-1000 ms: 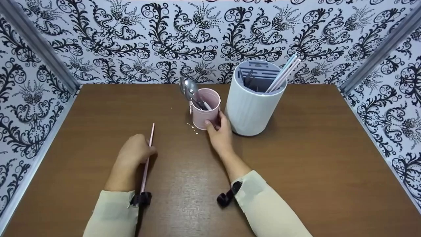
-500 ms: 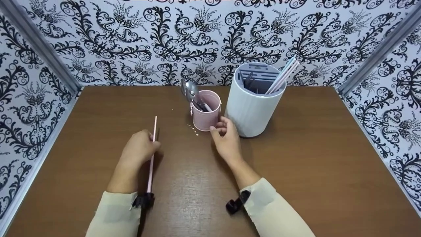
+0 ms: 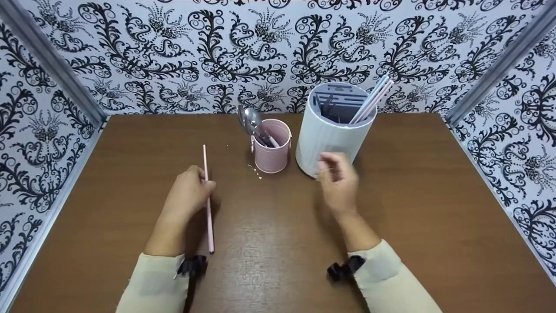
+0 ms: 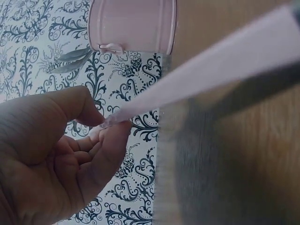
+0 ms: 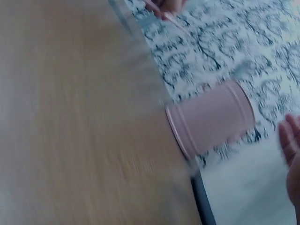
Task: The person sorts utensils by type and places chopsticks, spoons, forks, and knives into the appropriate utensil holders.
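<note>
My left hand (image 3: 186, 193) pinches a pink chopstick (image 3: 210, 226) between thumb and fingertips; in the left wrist view the chopstick (image 4: 211, 70) stretches from the fingertips towards the camera. To the right, my right hand (image 3: 339, 184) holds nothing, its fingers loosely bent and a little blurred, in front of the white cylindrical utensil holder (image 3: 328, 141). A small pink bucket (image 3: 271, 158) stands upright between the hands and the back wall, with metal spoons (image 3: 252, 119) leaning out of its left side. Only part of the right hand (image 5: 293, 145) shows in the right wrist view.
Pink and light-blue chopsticks (image 3: 374, 101) lean out of the holder's right side, and dark utensils (image 3: 328, 104) stand in its grey slotted top. White crumbs (image 3: 255, 170) lie beside the bucket. Patterned walls (image 3: 260, 56) close off the back and sides of the brown table (image 3: 269, 261).
My right hand has let go of the pink bucket and moved right, towards the front of the white holder. The left hand has shifted slightly forward and right, turning the chopstick's near end rightward.
</note>
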